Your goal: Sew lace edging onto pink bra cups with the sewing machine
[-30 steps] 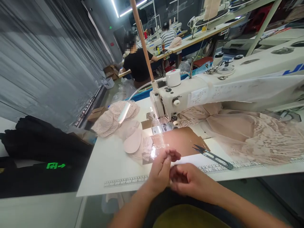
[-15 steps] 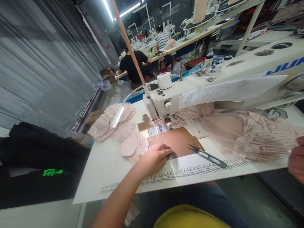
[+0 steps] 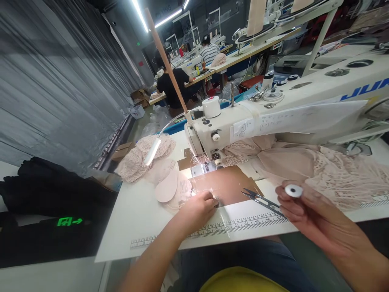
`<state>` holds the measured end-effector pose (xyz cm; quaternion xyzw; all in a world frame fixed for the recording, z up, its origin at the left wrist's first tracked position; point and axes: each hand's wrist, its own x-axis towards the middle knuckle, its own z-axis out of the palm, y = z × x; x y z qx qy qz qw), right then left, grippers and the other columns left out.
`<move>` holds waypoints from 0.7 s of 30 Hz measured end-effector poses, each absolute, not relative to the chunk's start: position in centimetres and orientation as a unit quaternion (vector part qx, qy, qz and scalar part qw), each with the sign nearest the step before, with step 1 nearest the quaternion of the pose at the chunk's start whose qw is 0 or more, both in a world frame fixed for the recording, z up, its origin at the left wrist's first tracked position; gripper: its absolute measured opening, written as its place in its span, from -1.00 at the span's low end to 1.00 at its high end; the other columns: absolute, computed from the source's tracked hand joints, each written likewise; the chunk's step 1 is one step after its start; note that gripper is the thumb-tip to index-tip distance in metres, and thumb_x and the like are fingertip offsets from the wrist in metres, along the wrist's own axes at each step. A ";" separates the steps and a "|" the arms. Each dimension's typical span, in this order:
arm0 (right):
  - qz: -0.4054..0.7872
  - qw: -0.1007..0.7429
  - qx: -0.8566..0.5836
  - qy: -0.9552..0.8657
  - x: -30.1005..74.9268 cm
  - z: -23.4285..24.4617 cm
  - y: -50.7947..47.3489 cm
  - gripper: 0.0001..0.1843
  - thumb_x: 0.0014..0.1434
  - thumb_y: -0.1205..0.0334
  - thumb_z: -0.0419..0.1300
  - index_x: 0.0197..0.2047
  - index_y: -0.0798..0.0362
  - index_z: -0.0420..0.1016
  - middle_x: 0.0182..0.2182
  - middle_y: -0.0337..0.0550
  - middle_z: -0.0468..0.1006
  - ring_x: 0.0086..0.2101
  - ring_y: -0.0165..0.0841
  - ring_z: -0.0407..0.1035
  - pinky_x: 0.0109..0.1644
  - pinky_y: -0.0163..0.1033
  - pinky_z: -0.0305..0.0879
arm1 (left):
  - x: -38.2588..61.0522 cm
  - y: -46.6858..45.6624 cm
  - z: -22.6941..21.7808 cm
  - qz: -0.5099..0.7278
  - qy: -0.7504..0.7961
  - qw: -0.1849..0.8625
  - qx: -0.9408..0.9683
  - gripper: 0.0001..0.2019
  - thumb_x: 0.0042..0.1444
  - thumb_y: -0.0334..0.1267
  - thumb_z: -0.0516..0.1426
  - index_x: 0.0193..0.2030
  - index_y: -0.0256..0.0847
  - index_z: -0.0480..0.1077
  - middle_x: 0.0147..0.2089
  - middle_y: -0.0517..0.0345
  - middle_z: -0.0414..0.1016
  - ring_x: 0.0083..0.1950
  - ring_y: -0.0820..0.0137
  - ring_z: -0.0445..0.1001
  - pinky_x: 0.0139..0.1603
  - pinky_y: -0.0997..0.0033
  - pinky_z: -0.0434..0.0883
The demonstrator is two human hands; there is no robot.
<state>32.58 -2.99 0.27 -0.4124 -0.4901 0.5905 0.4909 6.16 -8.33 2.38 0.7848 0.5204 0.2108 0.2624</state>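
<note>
Right hand (image 3: 306, 215) pinches a likely bobbin (image 3: 293, 190) at its fingertips; left hand (image 3: 197, 207) curls its fingers against the surface (image 3: 136, 215), grip unclear.

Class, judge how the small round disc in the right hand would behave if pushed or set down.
The disc looks rigid and probably light: the right hand holds it flat on its fingertips. Being round, it may roll if set on edge.

Thread snips (image 3: 261, 200) beside lace fabric (image 3: 337, 174)
</note>
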 end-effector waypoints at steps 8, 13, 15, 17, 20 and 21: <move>0.670 0.436 -0.366 -0.476 28.7 -0.9 -4.6 -0.73 -0.05 0.01 0.37 -0.30 -0.04 0.53 -0.46 -0.19 0.45 -0.50 -0.40 0.27 -0.40 -0.26 0.30 | 8.1 -9.5 0.0 0.466 0.485 0.660 0.334 -0.66 -0.02 -0.04 0.29 -0.33 -0.32 0.43 -0.46 0.16 0.37 -0.52 0.56 0.28 -0.48 0.55 0.26; 0.560 0.413 -0.332 -0.637 26.0 -1.5 -5.5 -0.79 0.02 0.05 0.30 -0.29 -0.05 0.56 -0.22 -0.10 0.46 -0.40 -0.36 0.32 -0.26 -0.21 0.37 | 10.5 -10.2 -0.8 0.545 0.405 0.718 0.150 -0.67 -0.10 -0.15 0.36 -0.34 -0.34 0.39 -0.42 0.16 0.43 -0.53 0.64 0.34 -0.53 0.71 0.28; 0.568 0.415 -0.326 -0.631 25.3 -1.7 -5.7 -0.81 0.02 0.05 0.30 -0.33 -0.03 0.57 -0.20 -0.10 0.44 -0.43 -0.39 0.31 -0.29 -0.23 0.38 | 11.0 -10.3 -1.0 0.559 0.384 0.723 0.131 -0.71 -0.06 -0.20 0.34 -0.33 -0.34 0.39 -0.38 0.15 0.45 -0.50 0.65 0.37 -0.51 0.73 0.31; 0.591 0.426 -0.328 -0.602 24.8 -2.0 -5.9 -0.80 -0.02 0.05 0.33 -0.36 -0.02 0.58 -0.18 -0.09 0.44 -0.34 -0.33 0.37 -0.27 -0.24 0.40 | 11.1 -10.4 -1.0 0.571 0.371 0.724 0.112 -0.74 -0.04 -0.24 0.34 -0.35 -0.34 0.38 -0.41 0.18 0.42 -0.51 0.66 0.37 -0.52 0.75 0.32; 0.627 0.427 -0.317 -0.569 24.4 -2.2 -6.1 -0.77 -0.02 0.04 0.34 -0.30 -0.03 0.60 -0.14 -0.06 0.45 -0.18 -0.22 0.40 -0.20 -0.22 0.43 | 11.1 -10.3 -0.8 0.579 0.359 0.727 0.092 -0.74 -0.06 -0.26 0.35 -0.35 -0.34 0.38 -0.39 0.18 0.43 -0.50 0.67 0.36 -0.54 0.78 0.29; 0.636 0.420 -0.312 -0.567 24.4 -2.2 -6.1 -0.75 0.00 0.04 0.33 -0.25 -0.05 0.61 -0.12 -0.05 0.45 -0.15 -0.20 0.40 -0.17 -0.20 0.43 | 11.2 -10.3 -0.6 0.579 0.356 0.728 0.092 -0.74 -0.06 -0.27 0.35 -0.32 -0.34 0.40 -0.36 0.16 0.44 -0.48 0.67 0.37 -0.53 0.78 0.30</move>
